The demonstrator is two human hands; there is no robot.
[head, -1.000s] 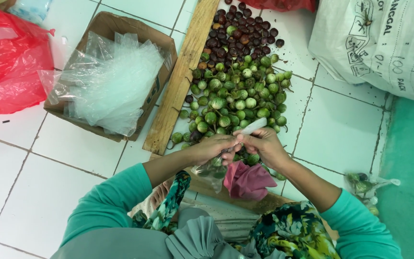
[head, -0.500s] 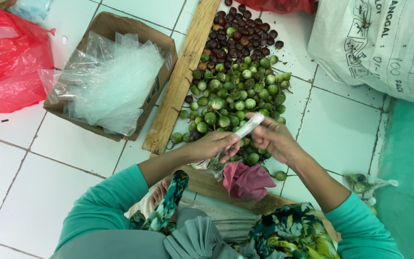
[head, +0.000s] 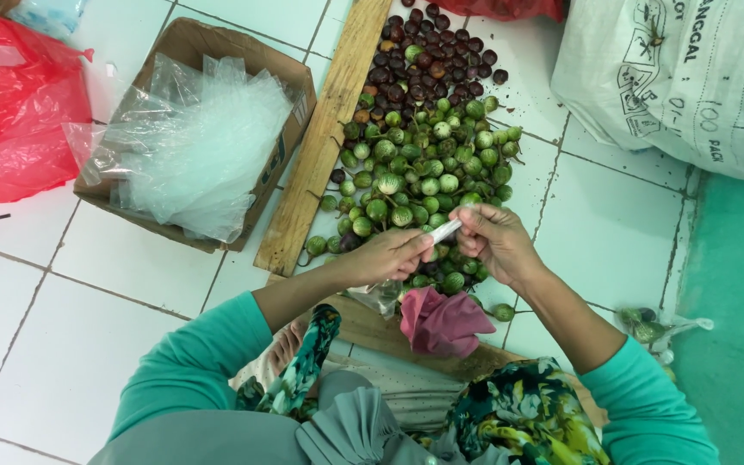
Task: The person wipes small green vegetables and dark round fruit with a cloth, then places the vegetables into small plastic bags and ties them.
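Got both hands together over the near edge of the pile: my left hand [head: 387, 256] and my right hand [head: 494, 240] are each pinched on an end of a thin clear plastic bag [head: 446, 230], stretched between the fingertips. Can't tell if anything's inside it.

Right under and beyond my hands is the heap of small round green eggplants [head: 421, 176] spread on the white tiled floor [head: 622, 232], and at the far end of it there's a bunch of dark purple ones [head: 437, 50]. A wooden plank [head: 327, 129] runs along the left side of the heap. Left of that sits a cardboard box [head: 282, 77] stuffed with clear plastic bags [head: 191, 146], and a red plastic bag [head: 10, 112] further left. Just near of my hands is a crumpled pink cloth [head: 443, 320]. Big white sack [head: 682, 77] far right.
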